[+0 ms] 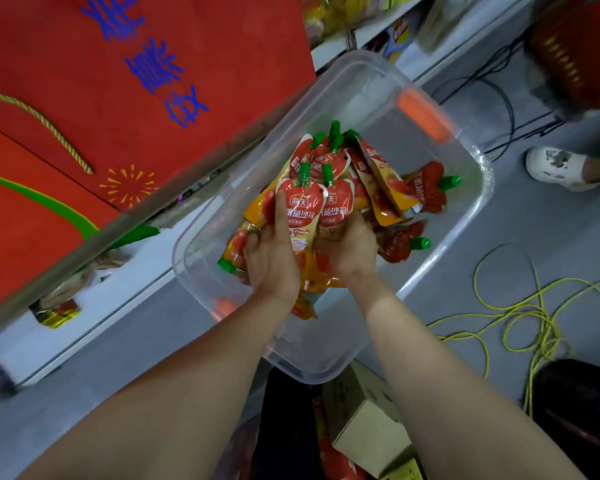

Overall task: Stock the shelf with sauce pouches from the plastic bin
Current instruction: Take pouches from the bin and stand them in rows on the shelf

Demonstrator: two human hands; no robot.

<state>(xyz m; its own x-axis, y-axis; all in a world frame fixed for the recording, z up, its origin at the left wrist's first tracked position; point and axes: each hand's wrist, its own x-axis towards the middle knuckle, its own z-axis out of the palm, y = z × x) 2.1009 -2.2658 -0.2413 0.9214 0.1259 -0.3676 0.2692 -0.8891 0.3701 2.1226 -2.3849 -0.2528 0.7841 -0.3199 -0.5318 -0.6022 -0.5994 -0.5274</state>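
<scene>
Left hand: the left hand (272, 263) is reaching into the bin and gripping a bunch of sauce pouches (321, 202), its thumb lying up the front of the nearest pouch and its fingers curling round the left side of the bunch.
Right hand: the right hand (352, 252) is pressing against the right side of the same bunch, fingers wrapping round the pouches' lower ends; the two hands are sitting just beside each other.
Held pouches: red and orange, with green screw caps pointing to the far side, they are standing up together as a fan between the hands, above the bin's floor.
Loose pouches: several more are lying flat in the bin; two of them (426, 192) are resting to the right of the bunch with caps pointing right, and another is poking out at the left under the left hand.
Plastic bin: the clear plastic bin (465, 216) with orange handle clips is sitting tilted across the middle of the view, its near corner resting over a cardboard box (368, 424).
Shelf: the shelf (84, 244) is running along the left, with a red bag (136, 81) hanging over it.
Floor: a yellow cable (534, 317) is lying coiled on the right, and another person's white shoe (555, 168) is standing at the far right.
</scene>
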